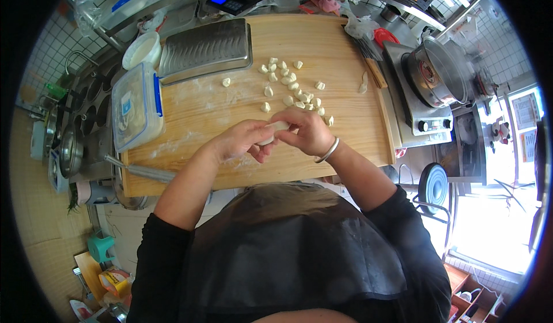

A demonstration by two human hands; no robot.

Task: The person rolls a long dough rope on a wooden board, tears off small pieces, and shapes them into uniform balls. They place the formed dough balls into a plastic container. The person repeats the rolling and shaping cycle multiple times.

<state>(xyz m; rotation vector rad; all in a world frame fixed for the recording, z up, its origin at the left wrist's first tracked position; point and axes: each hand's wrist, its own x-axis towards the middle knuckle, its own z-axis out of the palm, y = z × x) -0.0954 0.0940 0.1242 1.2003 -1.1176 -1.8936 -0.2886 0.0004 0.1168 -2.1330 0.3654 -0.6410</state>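
Note:
Between both hands, above the floured wooden board, is a flattened piece of white dough. My left hand pinches its left side with thumb and fingers. The fingers of my right hand, on the arm with a silver bangle, close on its right side; part of the dough is hidden by the fingers. Small dough lumps lie scattered just beyond the hands, and a single dough lump sits apart to the left.
A metal tray, a white bowl and a lidded plastic box stand at the left. A rolling pin, seemingly wrapped, lies by my left forearm. On the right are a wooden-handled knife and a cooker bearing a pot.

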